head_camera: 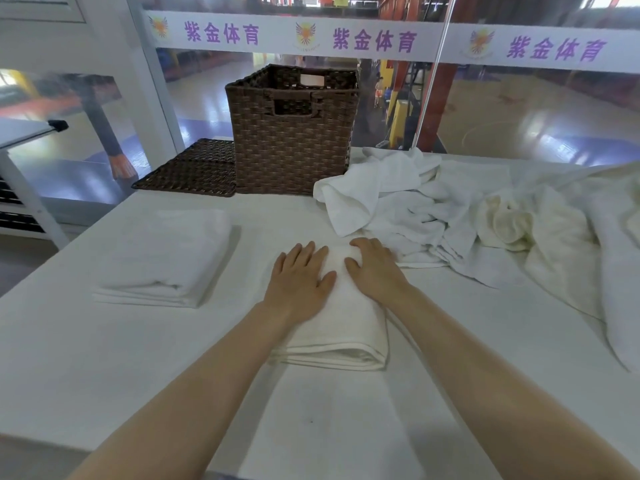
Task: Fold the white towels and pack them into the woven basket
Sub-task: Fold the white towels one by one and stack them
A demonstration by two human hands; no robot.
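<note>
A folded white towel (346, 337) lies in the middle of the white table. My left hand (299, 278) presses flat on its far left part, fingers straight. My right hand (375, 268) rests on its far right part, fingertips bent down over the far edge. Another folded white towel (166, 258) lies to the left, apart from both hands. A heap of unfolded white towels (433, 206) sprawls at the right. The brown woven basket (294, 133) stands upright at the table's far edge, open at the top.
The basket's flat woven lid (190, 171) lies to its left on the table (104, 358). A glass wall with a printed band runs behind the table. A white stand (24, 188) is off the table's left side.
</note>
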